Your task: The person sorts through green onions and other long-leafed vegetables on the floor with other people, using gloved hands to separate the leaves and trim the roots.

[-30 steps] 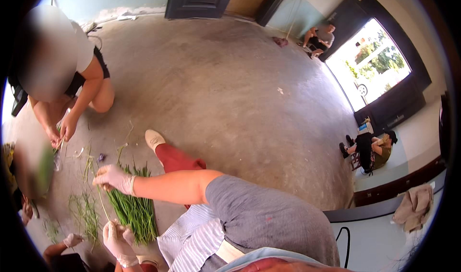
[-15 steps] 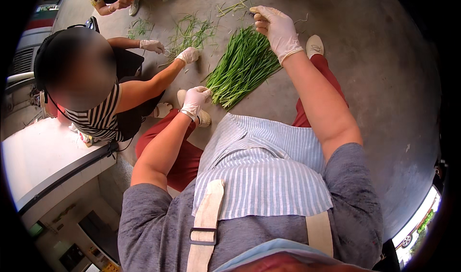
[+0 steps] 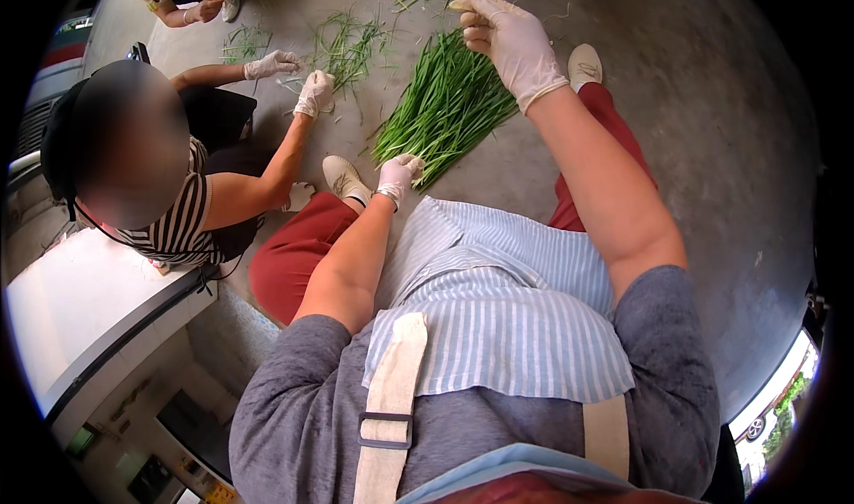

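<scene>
A big pile of long green chives lies on the floor in front of me, its pale stalk ends pointing toward my body. My left hand, in a white glove, is closed at those pale ends; its fingertips meet the stalks, and what they grip is hidden. Beyond the pile's right side, my gloved right hand is raised with curled fingers and thumb pressed together. Whether anything thin sits in that pinch is too small to see. The fingertip of this glove looks yellowish.
To my left crouches a co-worker in a striped top, whose gloved hands work beside loose chive scraps. Another person's hands show at the far left. My shoes flank the pile. A white ledge stands at left.
My left hand has moved right along the pale ends of the pile. My right hand stays raised, nearly in place. The co-worker's nearer hand has shifted left, away from the pile.
</scene>
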`<state>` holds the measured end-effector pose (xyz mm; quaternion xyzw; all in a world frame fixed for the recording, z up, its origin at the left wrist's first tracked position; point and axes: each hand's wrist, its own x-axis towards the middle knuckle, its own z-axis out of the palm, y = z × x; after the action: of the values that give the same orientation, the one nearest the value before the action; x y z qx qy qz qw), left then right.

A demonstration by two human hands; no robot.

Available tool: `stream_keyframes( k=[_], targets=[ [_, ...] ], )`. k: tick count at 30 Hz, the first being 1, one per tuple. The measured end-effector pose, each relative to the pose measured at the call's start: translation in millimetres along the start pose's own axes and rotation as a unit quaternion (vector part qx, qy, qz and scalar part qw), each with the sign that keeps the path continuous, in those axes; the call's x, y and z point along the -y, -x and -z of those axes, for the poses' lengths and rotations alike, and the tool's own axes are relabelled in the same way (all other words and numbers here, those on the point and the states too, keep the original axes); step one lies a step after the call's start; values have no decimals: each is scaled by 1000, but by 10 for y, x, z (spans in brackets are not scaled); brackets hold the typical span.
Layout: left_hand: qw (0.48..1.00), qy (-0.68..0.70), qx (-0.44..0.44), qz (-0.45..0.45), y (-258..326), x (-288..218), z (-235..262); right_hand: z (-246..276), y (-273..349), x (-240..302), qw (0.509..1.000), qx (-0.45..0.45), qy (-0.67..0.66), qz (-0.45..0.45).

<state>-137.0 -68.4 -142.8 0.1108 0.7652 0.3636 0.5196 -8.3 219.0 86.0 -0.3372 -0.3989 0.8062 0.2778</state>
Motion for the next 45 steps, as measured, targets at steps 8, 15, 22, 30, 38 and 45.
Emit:
stream_keyframes(
  k=[8,15,22,30,38,45],
  targets=[
    [992,-34,-17,122,-291,579,99,-42,-30,-65,1000,9,-12,-5],
    [982,-73,-13,176,-372,575,76,-26,-144,-231,999,19,-26,-8],
    [827,-527,134,144,-722,1306,409,-120,-149,-163,996,40,-53,-61],
    [869,-470,44,149,-742,1058,366,-98,-119,-160,999,-5,-7,-53],
    [914,-364,-97,149,-708,834,389,-95,-206,-280,997,13,-47,-53],
    [933,-297,-149,138,-609,353,401,-96,-205,-320,998,5,-31,-63]
  ],
)
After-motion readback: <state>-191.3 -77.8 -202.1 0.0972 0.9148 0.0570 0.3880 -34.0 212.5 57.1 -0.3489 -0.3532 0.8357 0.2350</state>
